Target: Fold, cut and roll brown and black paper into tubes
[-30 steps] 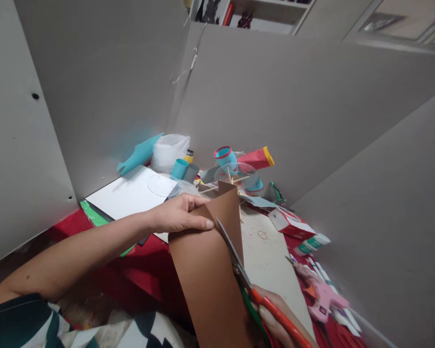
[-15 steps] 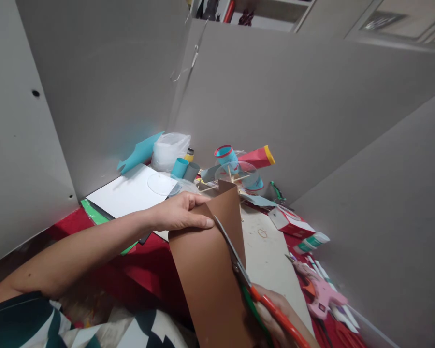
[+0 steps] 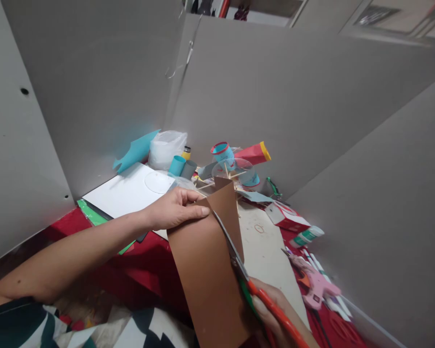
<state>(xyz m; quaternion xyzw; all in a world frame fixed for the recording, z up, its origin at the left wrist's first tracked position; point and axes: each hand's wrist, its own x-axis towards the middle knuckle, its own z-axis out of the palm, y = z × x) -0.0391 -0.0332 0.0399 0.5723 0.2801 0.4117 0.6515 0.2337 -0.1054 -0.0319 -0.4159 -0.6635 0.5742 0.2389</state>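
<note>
My left hand (image 3: 176,207) pinches the far edge of a sheet of brown card (image 3: 206,270), thumb on top and fingers behind. Scissors (image 3: 235,256) with orange-red and green handles are gripped by my right hand (image 3: 275,309) at the lower right. Their blades lie along a cut in the card, with the tip close to my left thumb. Right of the blades, the cut part of the card stands folded up and away. Much of my right hand's fingers is hidden behind the handles and card.
White paper (image 3: 123,191) and a plastic bag (image 3: 167,150) lie at the back left. Blue and red paper tubes (image 3: 223,153) stand at the back. On the right are a red-and-white box (image 3: 287,216), a pink glue gun (image 3: 319,289) and markers. Grey panels rise behind.
The whole view has shifted slightly, so everything sits a little further left and up. Both hands keep their hold, and the scissors stay in nearly the same place on the card.
</note>
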